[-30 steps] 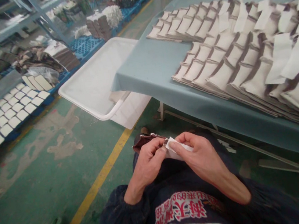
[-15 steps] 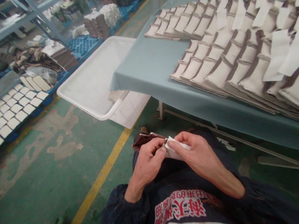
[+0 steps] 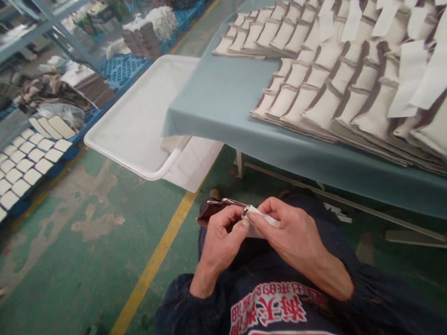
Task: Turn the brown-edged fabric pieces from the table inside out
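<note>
Low in front of my body, my left hand (image 3: 222,241) pinches a dark brown fabric piece (image 3: 212,209) whose pale edge shows past the fingers. My right hand (image 3: 289,231) is closed on a white strip (image 3: 271,219), its thumb pressed on top. Both hands almost touch where the strip meets the brown piece. The fingertips partly hide that spot. Layered rows of cream and brown fabric pieces (image 3: 320,87) lie on the blue-covered table, with loose white strips (image 3: 405,72) on top of some.
The blue-covered table (image 3: 206,103) reaches across the right side. A white plastic tub (image 3: 129,119) stands under its left corner. Shelving and blue pallets (image 3: 122,68) with stacked goods line the left. A table leg and crossbars (image 3: 274,174) run below the tabletop.
My right hand has shifted slightly left and its thumb sits closer to my left fingertips. The white strip's end now looks curled over the brown piece's edge. The view has shifted a little.
</note>
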Tool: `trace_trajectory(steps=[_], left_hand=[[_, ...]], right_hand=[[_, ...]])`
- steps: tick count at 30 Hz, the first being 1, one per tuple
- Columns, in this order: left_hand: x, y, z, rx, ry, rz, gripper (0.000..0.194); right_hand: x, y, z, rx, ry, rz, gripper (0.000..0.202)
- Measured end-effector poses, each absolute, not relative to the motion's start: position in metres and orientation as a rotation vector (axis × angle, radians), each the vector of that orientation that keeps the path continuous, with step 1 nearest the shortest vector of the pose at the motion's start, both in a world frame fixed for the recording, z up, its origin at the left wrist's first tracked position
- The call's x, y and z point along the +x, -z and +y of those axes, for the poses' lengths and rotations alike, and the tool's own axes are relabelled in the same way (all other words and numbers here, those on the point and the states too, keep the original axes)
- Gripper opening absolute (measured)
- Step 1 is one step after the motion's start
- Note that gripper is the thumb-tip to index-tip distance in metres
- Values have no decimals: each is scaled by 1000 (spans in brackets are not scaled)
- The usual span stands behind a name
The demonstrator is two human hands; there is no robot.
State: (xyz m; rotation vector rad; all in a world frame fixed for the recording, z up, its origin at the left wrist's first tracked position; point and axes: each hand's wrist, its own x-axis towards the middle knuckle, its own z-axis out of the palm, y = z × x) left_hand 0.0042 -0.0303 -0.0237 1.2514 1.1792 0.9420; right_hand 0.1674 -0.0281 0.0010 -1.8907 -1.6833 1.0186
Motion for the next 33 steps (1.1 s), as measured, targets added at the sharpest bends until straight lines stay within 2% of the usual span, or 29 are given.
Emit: trace_trajectory(steps=[13, 24, 33], left_hand=[[11, 35, -38, 1255, -1097, 1302, 18], [9, 42, -44, 1293, -1107, 1367, 18], [10, 47, -45, 1312, -1077, 1379, 17]], right_hand=[[163, 3, -36, -1855, -522, -1938, 20], [166, 5, -31, -1839, -987, -1850, 25], [169, 4, -23, -1882, -1098, -1766, 22]])
